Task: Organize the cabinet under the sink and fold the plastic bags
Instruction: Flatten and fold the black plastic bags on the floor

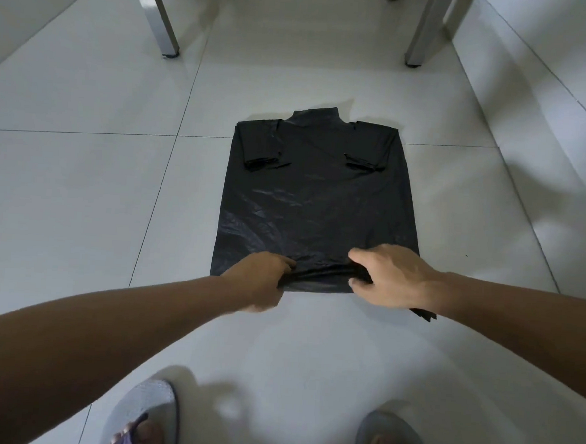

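Item: 1 black plastic bag (316, 202), flat on the floor (80, 191), near hem pinched by your left hand (264, 282) and right hand (391, 279) — slick film may slide or skew the fold if your 2 hands pull unevenly.

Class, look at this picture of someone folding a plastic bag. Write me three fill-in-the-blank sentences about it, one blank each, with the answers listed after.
1. The plastic bag lying on the tiled floor is ____ in colour.
2. The left hand and right hand both grip the bag's ____ edge.
3. The bag's two handles are folded ____ onto the bag.

Missing words: black; near; back
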Action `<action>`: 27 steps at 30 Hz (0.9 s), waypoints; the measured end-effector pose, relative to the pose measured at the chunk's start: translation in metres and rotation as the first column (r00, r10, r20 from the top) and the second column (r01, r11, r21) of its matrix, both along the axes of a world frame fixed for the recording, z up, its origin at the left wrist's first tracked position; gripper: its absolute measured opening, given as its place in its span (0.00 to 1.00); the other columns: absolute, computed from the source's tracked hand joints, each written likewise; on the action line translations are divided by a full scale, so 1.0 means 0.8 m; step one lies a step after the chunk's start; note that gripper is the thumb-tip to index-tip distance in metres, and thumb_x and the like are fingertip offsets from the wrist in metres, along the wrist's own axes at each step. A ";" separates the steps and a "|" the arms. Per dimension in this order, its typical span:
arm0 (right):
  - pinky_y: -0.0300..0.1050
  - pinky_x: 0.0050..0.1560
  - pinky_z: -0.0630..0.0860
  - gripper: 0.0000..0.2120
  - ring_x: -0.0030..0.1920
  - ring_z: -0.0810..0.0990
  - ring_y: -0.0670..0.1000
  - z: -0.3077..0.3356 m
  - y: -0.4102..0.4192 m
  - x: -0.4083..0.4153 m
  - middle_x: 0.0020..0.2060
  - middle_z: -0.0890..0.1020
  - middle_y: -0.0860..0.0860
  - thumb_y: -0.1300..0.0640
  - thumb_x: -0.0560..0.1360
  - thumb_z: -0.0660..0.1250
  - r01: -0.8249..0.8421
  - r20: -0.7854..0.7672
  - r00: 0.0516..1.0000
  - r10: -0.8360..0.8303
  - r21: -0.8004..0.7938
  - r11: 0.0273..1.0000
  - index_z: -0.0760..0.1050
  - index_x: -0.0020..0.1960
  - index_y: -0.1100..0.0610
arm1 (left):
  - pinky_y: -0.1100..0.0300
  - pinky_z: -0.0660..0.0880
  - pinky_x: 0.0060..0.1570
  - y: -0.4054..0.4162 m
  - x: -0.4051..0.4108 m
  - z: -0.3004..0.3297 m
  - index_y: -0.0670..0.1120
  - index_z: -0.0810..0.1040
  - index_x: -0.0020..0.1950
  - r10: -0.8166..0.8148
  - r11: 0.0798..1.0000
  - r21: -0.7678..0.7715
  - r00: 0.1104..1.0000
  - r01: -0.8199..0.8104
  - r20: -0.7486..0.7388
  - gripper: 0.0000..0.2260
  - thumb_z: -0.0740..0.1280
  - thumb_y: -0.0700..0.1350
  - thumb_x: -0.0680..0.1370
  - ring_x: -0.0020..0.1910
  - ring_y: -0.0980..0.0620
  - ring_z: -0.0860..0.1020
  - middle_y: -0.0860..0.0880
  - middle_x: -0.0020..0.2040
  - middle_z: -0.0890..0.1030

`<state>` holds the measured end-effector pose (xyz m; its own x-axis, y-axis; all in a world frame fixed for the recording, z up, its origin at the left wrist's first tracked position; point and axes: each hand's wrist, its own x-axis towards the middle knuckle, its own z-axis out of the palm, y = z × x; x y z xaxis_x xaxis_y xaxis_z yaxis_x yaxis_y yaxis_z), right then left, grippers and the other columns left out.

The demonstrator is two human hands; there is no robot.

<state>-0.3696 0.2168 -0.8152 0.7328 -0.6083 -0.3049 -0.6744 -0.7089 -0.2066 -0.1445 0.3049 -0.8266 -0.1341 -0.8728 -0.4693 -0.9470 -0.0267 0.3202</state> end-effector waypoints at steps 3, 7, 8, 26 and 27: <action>0.45 0.37 0.67 0.25 0.37 0.74 0.53 0.013 0.002 0.002 0.37 0.75 0.45 0.34 0.68 0.67 -0.076 -0.095 0.993 0.071 -0.055 0.996 0.62 0.49 0.51 | 0.49 0.79 0.47 -0.014 0.006 0.006 0.51 0.80 0.58 0.090 0.995 0.041 0.995 -0.088 -0.033 0.14 0.60 0.41 0.77 0.45 0.44 0.80 0.45 0.48 0.82; 0.47 0.36 0.73 0.18 0.36 0.76 0.55 0.019 -0.001 0.003 0.39 0.76 0.48 0.53 0.67 0.67 -0.102 -0.218 0.972 0.085 -0.071 0.992 0.63 0.54 0.53 | 0.54 0.72 0.37 -0.025 0.009 0.012 0.45 0.80 0.47 0.094 0.992 0.084 0.995 -0.090 -0.039 0.07 0.62 0.42 0.78 0.39 0.45 0.78 0.44 0.40 0.80; 0.47 0.36 0.74 0.16 0.37 0.76 0.55 0.021 -0.005 0.002 0.38 0.75 0.49 0.57 0.68 0.65 -0.065 -0.231 0.972 0.049 -0.062 0.996 0.65 0.53 0.54 | 0.54 0.71 0.36 -0.027 0.012 0.012 0.44 0.79 0.44 0.092 0.992 0.095 0.995 -0.087 -0.042 0.06 0.63 0.42 0.77 0.38 0.45 0.78 0.45 0.39 0.79; 0.45 0.35 0.69 0.06 0.35 0.74 0.53 0.025 -0.080 -0.018 0.36 0.76 0.54 0.60 0.75 0.68 0.361 -0.253 0.918 -0.306 0.214 0.908 0.75 0.46 0.63 | 0.62 0.66 0.32 -0.049 0.105 0.038 0.51 0.72 0.35 0.158 0.975 0.155 0.987 -0.160 0.024 0.13 0.76 0.42 0.69 0.38 0.50 0.73 0.54 0.35 0.74; 0.44 0.34 0.69 0.05 0.35 0.75 0.53 0.026 -0.081 -0.018 0.37 0.77 0.54 0.59 0.75 0.68 0.365 -0.255 0.917 -0.308 0.220 0.905 0.75 0.46 0.62 | 0.62 0.67 0.33 -0.049 0.108 0.036 0.49 0.74 0.36 0.181 0.971 0.156 0.983 -0.182 0.021 0.10 0.76 0.42 0.69 0.39 0.49 0.74 0.52 0.37 0.75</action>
